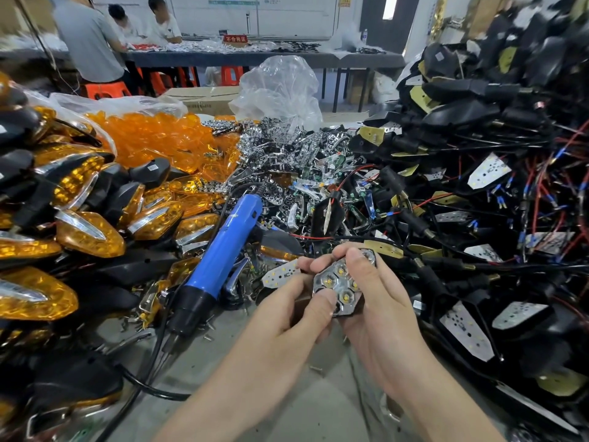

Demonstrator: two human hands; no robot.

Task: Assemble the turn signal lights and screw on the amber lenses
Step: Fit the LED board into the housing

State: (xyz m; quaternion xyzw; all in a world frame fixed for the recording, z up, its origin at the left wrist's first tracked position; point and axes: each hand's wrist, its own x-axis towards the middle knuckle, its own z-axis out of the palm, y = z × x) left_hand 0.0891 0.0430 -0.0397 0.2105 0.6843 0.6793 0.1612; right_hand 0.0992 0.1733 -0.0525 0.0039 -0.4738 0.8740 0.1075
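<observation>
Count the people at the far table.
3: a person in grey at its left end, a person in white next along, another in white beside them. More may be hidden.

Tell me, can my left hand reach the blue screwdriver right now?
Probably yes: the blue screwdriver lies uncovered beside the left hand. That hand grips the chrome reflector with the right hand, so it must let go first.
</observation>
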